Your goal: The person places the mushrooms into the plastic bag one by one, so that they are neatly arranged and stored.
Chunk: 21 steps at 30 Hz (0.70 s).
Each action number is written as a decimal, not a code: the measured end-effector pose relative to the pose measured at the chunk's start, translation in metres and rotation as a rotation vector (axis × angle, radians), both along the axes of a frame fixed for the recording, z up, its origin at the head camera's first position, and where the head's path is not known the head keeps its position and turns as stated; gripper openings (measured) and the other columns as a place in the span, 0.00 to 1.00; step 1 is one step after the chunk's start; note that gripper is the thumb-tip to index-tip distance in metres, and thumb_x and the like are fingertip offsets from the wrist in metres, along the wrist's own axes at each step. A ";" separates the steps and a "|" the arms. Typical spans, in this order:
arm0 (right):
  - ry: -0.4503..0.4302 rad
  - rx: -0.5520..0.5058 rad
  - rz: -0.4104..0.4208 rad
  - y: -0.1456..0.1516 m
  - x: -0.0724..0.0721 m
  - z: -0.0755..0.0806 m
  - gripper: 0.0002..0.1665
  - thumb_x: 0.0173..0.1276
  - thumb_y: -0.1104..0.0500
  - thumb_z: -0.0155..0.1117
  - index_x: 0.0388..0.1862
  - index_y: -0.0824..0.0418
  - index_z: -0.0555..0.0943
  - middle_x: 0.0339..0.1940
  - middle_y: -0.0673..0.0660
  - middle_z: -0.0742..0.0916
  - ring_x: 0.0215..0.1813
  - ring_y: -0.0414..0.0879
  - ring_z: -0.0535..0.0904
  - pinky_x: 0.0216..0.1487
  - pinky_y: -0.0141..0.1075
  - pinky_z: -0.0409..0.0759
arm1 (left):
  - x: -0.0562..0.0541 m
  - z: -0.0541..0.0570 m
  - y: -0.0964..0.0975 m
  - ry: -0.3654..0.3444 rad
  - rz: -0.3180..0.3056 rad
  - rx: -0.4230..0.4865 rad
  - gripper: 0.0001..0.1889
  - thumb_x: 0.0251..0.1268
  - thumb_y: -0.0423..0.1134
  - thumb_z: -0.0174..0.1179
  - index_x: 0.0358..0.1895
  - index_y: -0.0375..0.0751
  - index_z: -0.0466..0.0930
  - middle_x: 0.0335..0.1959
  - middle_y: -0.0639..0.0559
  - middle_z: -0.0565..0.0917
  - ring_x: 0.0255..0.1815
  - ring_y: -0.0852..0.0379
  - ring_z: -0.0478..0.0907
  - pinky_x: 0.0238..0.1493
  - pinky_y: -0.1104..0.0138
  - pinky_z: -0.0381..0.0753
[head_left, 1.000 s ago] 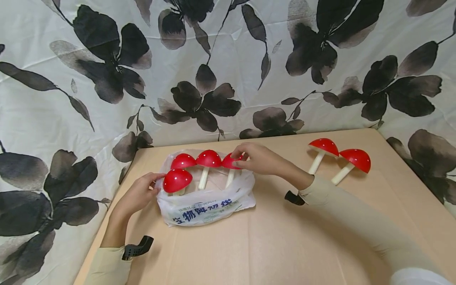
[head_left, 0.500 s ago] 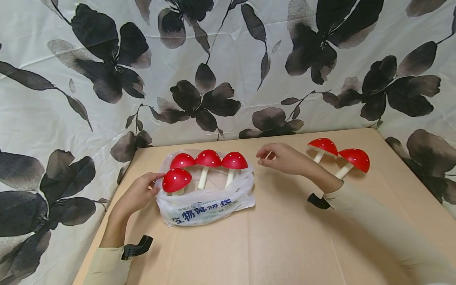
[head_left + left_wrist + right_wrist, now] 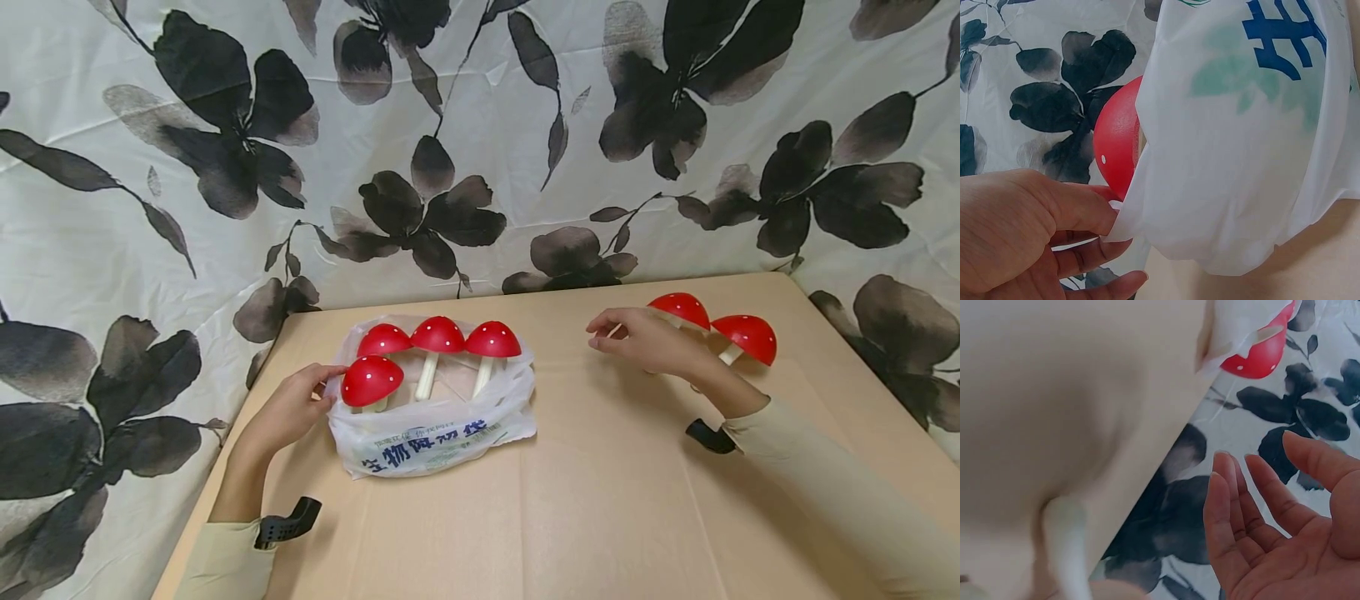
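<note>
Head view: left hand (image 3: 288,408) pinches left edge of plastic bag (image 3: 442,446); right hand (image 3: 648,340) empty, fingers loosely bent, thumb apart, partly hiding two red mushrooms (image 3: 746,337) at far right.

The person's left arm (image 3: 246,479) is angling up from the lower left of the head view, and the left hand (image 3: 295,400) is pinching with its thumb (image 3: 1088,209). The right arm (image 3: 825,487) is slanting in from the lower right, and the right hand (image 3: 641,340) is hanging unclenched, its thumb standing apart from loosely bent fingers (image 3: 1282,503).
</note>
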State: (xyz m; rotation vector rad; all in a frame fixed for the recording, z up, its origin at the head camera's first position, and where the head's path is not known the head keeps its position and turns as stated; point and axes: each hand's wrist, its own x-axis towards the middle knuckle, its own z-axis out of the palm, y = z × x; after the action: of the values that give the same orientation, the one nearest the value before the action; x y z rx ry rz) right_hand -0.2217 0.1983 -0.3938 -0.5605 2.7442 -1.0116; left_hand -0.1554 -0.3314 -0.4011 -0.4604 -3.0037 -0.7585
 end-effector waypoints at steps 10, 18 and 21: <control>-0.011 -0.018 -0.016 0.027 0.001 -0.011 0.23 0.72 0.53 0.66 0.59 0.65 0.81 0.49 0.59 0.86 0.50 0.55 0.81 0.43 0.36 0.83 | 0.001 0.000 0.001 -0.002 -0.006 0.009 0.23 0.60 0.21 0.59 0.61 0.25 0.78 0.42 0.42 0.82 0.42 0.47 0.79 0.42 0.63 0.82; 0.005 -0.022 -0.048 0.041 0.004 -0.021 0.24 0.72 0.55 0.66 0.60 0.70 0.79 0.47 0.61 0.86 0.49 0.55 0.82 0.45 0.39 0.84 | 0.001 -0.002 0.001 0.004 -0.001 0.008 0.23 0.60 0.21 0.59 0.61 0.25 0.78 0.42 0.42 0.82 0.42 0.46 0.79 0.42 0.63 0.82; 0.006 -0.019 -0.063 0.046 0.005 -0.023 0.26 0.72 0.55 0.66 0.61 0.71 0.78 0.49 0.64 0.85 0.51 0.57 0.81 0.46 0.41 0.83 | 0.002 -0.002 0.001 0.009 0.007 0.002 0.23 0.61 0.21 0.59 0.61 0.25 0.78 0.42 0.41 0.82 0.42 0.46 0.79 0.43 0.62 0.82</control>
State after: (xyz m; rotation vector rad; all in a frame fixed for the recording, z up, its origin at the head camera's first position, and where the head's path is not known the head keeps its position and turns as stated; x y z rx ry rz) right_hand -0.2165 0.2444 -0.4166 -0.4840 2.7769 -1.0525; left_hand -0.1537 -0.3306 -0.4028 -0.4522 -2.9939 -0.7568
